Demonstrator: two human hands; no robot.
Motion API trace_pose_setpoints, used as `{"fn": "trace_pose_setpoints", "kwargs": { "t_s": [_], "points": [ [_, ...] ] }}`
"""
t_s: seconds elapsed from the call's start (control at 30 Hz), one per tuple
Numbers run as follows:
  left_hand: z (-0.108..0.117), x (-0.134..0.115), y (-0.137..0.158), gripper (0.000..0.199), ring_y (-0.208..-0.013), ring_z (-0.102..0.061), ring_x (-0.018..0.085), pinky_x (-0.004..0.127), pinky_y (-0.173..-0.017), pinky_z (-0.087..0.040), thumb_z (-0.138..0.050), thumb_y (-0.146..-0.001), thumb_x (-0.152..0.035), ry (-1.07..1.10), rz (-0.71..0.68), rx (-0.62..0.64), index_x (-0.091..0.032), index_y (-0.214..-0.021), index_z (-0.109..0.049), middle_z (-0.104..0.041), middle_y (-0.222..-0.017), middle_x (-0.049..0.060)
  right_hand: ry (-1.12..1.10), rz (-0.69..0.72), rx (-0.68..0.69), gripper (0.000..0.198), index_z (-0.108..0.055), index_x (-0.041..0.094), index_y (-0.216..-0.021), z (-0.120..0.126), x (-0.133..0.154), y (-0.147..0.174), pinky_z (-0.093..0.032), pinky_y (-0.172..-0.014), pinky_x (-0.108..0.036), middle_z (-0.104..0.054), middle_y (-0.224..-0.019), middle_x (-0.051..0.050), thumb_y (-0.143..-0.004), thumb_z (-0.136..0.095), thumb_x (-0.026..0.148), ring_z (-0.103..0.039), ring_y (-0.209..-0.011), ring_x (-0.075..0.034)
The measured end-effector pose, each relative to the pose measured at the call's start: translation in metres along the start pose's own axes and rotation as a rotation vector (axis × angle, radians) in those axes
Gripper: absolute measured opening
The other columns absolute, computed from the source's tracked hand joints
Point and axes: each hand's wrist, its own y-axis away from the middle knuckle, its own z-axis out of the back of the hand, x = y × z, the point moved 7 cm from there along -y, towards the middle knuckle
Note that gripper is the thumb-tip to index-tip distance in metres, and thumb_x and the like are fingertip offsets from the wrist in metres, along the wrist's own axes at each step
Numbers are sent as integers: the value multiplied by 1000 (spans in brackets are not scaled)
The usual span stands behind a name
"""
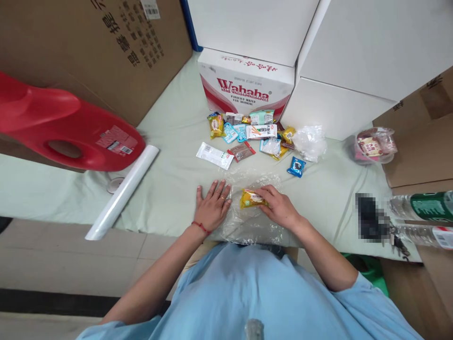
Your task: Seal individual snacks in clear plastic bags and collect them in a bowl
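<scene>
A sheet of clear plastic film (255, 229) lies spread on the pale green cloth in front of me. On it rests a yellow-wrapped snack (249, 198), its right end held in the fingers of my right hand (281, 208). My left hand (213, 204), with a red cord on the wrist, lies flat, fingers spread, at the film's left edge. Beyond the hands sit a white snack packet (214, 156), a brown packet (242, 151) and a small blue packet (296, 167). Farther back is a pile of mixed snack packets (261, 131).
A Wahaha carton (247, 87) stands behind the pile, with crumpled clear plastic (310, 142) beside it. At left are a red jug (88, 125) and a white roll (122, 193). A clear tub (373, 145), bottles (430, 206) and keys (399, 243) occupy the right side.
</scene>
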Motion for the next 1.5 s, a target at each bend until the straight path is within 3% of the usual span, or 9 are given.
{"fn": "trace_pose_setpoints", "kwargs": {
  "t_s": [0.2, 0.33, 0.53, 0.7, 0.83, 0.97, 1.1, 1.33, 1.5],
  "points": [
    [0, 6, 1, 53, -153, -34, 33, 71, -122, -9, -39, -104, -39, 45, -20, -45, -30, -156, -42, -41, -163, 11, 81, -15, 65, 56, -47, 26, -149, -19, 12, 6, -59, -79, -36, -50, -148, -14, -95, -63, 27, -67, -107, -26],
    [10, 17, 14, 58, -152, -36, 31, 62, -121, -25, -45, -102, -34, 78, -93, -173, -27, -159, -35, -40, -164, 15, -68, 171, -96, 50, -46, 24, -148, 2, 7, 46, -58, -89, -40, -51, -143, -17, -101, -57, 36, -63, -117, -26],
    [28, 20, 35, 67, -155, -30, 28, 56, -123, -29, -55, -95, -18, 89, -226, -398, -34, -158, -36, -35, -167, 11, 27, 353, 41, 46, -59, 21, -139, -25, 4, 110, -52, -101, -49, -60, -137, -17, -96, -67, 35, -57, -122, -30],
    [29, 13, 35, 61, -156, -28, 22, 58, -127, -19, -48, -85, -3, 62, -431, -224, -38, -133, -63, -55, -154, -1, -71, 312, -67, 23, -71, 23, -115, -36, 0, 109, -54, -93, -45, -70, -120, -13, -100, -54, 22, -62, -109, -25],
    [25, 13, 42, 75, -159, -22, 24, 61, -128, -7, -47, -71, -3, 104, -490, 122, -39, -134, -64, -55, -154, -4, -342, 208, -64, 26, -72, 24, -106, -13, -2, 89, -56, -86, -41, -74, -103, -10, -103, -48, 31, -66, -93, -22],
    [27, 12, 55, 73, -159, -19, 31, 63, -127, -7, -56, -72, -17, 172, -477, 230, -34, -143, -58, -47, -160, 3, -556, -49, -58, 34, -71, 23, -96, 12, -16, 64, -57, -76, -34, -73, -87, -7, -101, -51, 49, -67, -79, -19],
    [27, 20, 40, 24, -148, -43, 28, 59, -127, -12, -55, -91, -33, 297, -293, 77, -32, -106, -74, -74, -128, 4, -819, -320, -36, 40, -68, 20, -94, 14, -40, 38, -51, -55, -26, -66, -71, 0, -90, -62, 60, -61, -57, -14],
    [46, 75, 2, 23, -125, -60, 29, 51, -110, -46, -48, -94, -39, 479, 309, -399, -22, -98, -65, -72, -111, 11, -847, -499, -20, 36, -61, 20, -79, 6, -74, 9, -40, -46, -23, -58, -56, 5, -79, -68, 55, -49, -44, -10],
    [46, 21, 36, 33, -142, -49, 30, 59, -126, -22, -58, -88, -36, 345, -226, -109, -33, -119, -67, -67, -135, 5, -749, -509, 40, 33, -60, 20, -78, 6, -76, 3, -40, -48, -24, -58, -53, 5, -82, -63, 53, -49, -44, -12]
  ]
}}
